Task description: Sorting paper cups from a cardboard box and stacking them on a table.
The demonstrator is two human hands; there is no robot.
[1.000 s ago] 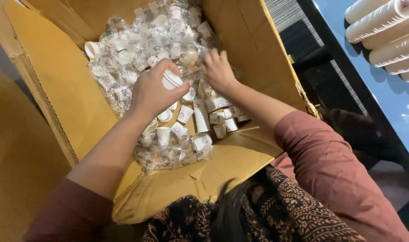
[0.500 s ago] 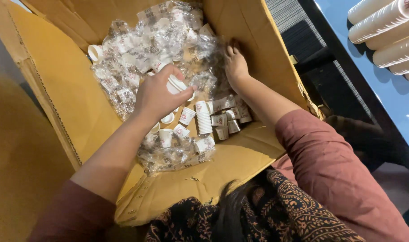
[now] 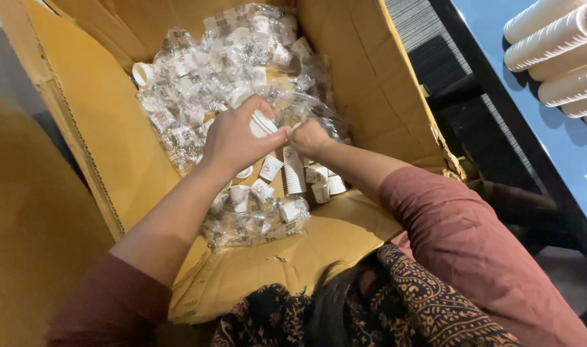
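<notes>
Gripping a small white cup (image 3: 262, 123) over the box's (image 3: 100, 160) middle, the left hand (image 3: 232, 141) touched the right hand (image 3: 311, 138), whose fingers were curled shut just beside it.

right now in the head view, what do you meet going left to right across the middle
left wall of the cardboard box → clear plastic bags of small paper cups → left hand holding a small white cup → right hand → right wall of the box → sleeves of stacked paper cups on the blue table
</notes>
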